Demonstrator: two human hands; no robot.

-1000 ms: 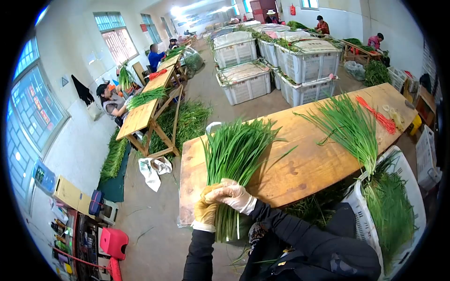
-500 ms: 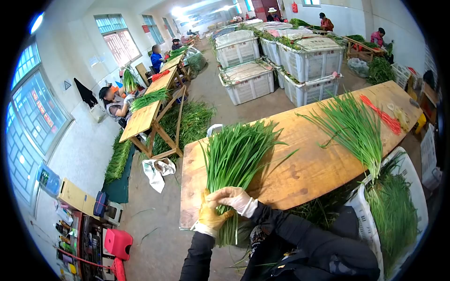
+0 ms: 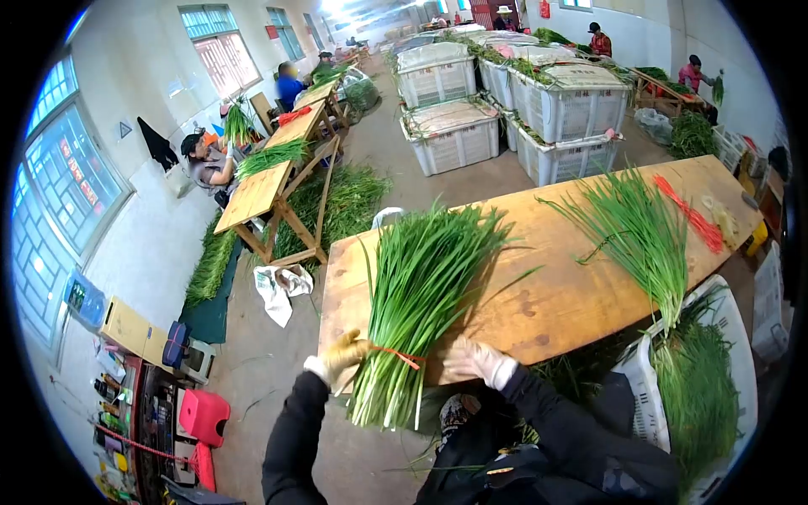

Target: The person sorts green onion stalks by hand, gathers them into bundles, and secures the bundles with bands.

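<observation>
A large bundle of garlic chives [image 3: 425,278] lies on the wooden table, its pale stem ends sticking out past the front edge. Round its lower stems runs a red tie [image 3: 396,357] with a loose end. My left hand [image 3: 341,355], in a yellowish glove, is at the bundle's left side beside the tie, fingers loosely extended and not wrapped round the stems. On the right, my right hand [image 3: 478,360], in a pale glove, is open over the table edge, a little apart from the bundle. Both hands appear to hold nothing.
More loose chives [image 3: 635,227] lie on the table's right [image 3: 539,295], beside red ties [image 3: 690,215]. A white crate [image 3: 644,396] full of greens stands at my right. Stacked crates [image 3: 454,139] fill the middle floor; people work along other tables [image 3: 257,198].
Both hands have let go of the stems and moved apart, left hand leftward and right hand rightward. The red tie now shows round the bundle, where the hands were covering the stems.
</observation>
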